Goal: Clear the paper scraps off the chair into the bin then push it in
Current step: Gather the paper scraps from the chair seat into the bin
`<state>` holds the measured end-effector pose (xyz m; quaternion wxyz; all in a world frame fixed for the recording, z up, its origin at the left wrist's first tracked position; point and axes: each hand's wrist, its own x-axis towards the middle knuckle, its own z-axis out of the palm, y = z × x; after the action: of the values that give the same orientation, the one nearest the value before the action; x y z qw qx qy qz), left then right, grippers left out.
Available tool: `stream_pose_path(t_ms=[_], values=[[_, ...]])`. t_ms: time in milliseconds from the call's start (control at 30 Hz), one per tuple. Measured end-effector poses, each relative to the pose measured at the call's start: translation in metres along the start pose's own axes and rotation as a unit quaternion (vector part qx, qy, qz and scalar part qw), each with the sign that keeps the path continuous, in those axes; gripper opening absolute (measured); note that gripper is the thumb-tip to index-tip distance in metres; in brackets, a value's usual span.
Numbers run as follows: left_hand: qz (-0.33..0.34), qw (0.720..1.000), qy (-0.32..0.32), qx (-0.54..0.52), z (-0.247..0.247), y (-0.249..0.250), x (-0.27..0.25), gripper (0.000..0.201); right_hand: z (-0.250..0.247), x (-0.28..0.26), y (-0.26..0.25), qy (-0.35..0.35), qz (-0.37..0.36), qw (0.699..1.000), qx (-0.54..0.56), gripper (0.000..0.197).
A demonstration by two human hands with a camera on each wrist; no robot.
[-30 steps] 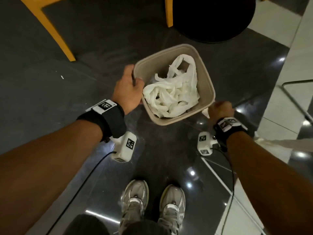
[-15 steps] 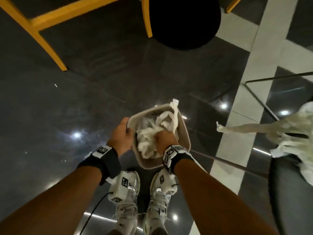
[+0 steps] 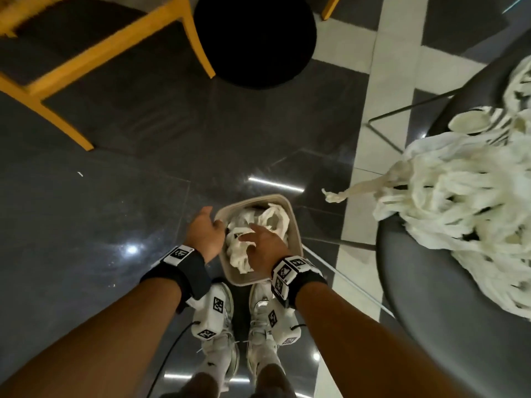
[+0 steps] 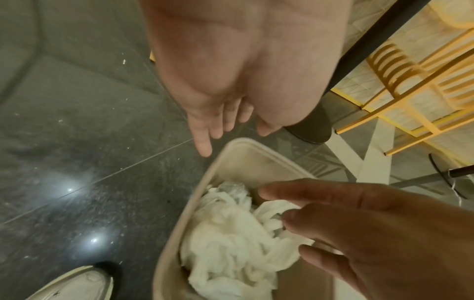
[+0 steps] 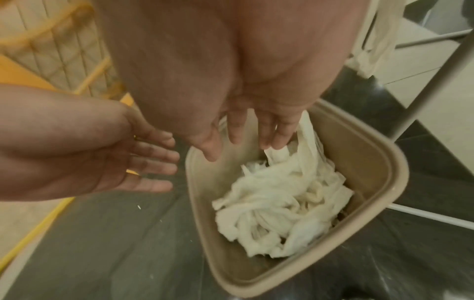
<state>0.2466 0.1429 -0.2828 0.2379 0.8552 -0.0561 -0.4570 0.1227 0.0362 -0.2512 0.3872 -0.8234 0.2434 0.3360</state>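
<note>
Left hand [image 3: 205, 235]: fingers straight, held nothing, just beside the bin [image 3: 296, 225]
Right hand [image 3: 265, 248]: fingers spread, over the bin's paper [image 5: 279, 203]
Chair [image 3: 448, 297]: more paper scraps [image 3: 459, 202] lay on it

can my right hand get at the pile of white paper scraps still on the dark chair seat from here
Probably yes. The right hand hangs open over the beige plastic bin, holding nothing, and the white paper scraps lie uncovered on the dark chair seat to its right, nothing between.

Café: yellow chairs [image 3: 94, 61], polished tiles [image 3: 86, 225]
</note>
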Motion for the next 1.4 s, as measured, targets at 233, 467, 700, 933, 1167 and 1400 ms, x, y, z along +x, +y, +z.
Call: stream_pose_path(t_ms=[233,467,700,933,1167,1400], values=[[0.149,0.988,0.018,0.048,-0.022,0.143,-0.062,0.027,-0.084,-0.098,-0.019,0.175,0.051,0.956,0.229,0.026],[0.341,0.925,-0.110,0.125,0.051,0.271,-0.148,0.051,-0.163,-0.219,0.060,0.345,0.087,0.877,0.323,0.026],[0.324,0.879,-0.145,0.318,0.151,0.294,-0.161,0.129,-0.184,-0.290,0.188,0.442,0.142,0.824,0.323,0.023],[0.309,0.909,-0.131,0.246,0.160,0.295,-0.145,0.086,-0.255,-0.268,0.247,0.468,0.128,0.855,0.183,0.020],[0.328,0.899,-0.130,0.261,0.159,0.301,-0.135,0.060,-0.335,-0.192,0.276,0.289,0.066,0.942,-0.159,0.081],[0.357,0.900,-0.145,0.201,0.148,0.308,-0.148,0.041,-0.342,-0.154,0.261,0.156,0.104,0.922,-0.339,0.078]])
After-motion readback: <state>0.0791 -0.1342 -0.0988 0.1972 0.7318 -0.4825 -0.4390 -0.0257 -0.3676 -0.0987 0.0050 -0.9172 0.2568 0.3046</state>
